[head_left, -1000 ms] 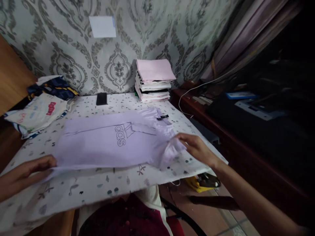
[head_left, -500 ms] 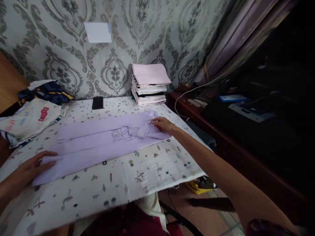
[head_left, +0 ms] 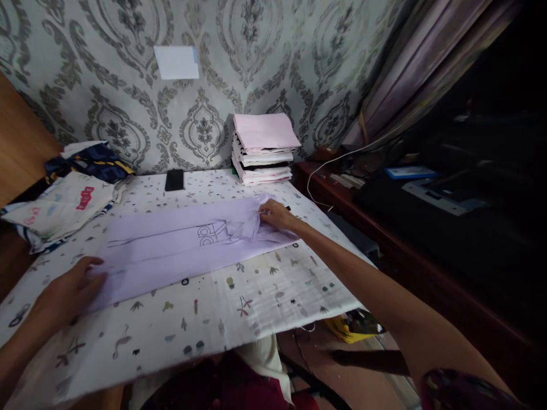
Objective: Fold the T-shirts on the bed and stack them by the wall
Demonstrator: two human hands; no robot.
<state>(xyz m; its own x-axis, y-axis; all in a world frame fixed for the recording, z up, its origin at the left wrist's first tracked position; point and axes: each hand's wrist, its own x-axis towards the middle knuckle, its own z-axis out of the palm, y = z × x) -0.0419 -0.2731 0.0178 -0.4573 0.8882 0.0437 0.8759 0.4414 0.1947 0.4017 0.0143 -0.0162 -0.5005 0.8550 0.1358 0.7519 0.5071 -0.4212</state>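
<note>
A lavender shirt (head_left: 158, 239) with a dark outlined print lies folded into a long strip across the patterned tabletop. Its right end is bunched, and there my right hand (head_left: 276, 215) pinches the fabric between thumb and fingers. At the strip's near left end is my left hand (head_left: 77, 290), thumb and fingers apart around the hem, slightly blurred. Whether the left fingers grip the cloth is hard to make out.
At the back stands a stack of folded clothes (head_left: 267, 148), pink on top. A black phone (head_left: 174, 180) lies near the wall. Loose garments (head_left: 68, 199) are heaped at the left. A dark red desk (head_left: 316, 182) with a white cable (head_left: 333, 162) adjoins on the right.
My right hand has shifted slightly left and closed more tightly on the bunched fabric. The left hand has moved a little, and the shirt's left end has drawn in. The view has shifted slightly.
</note>
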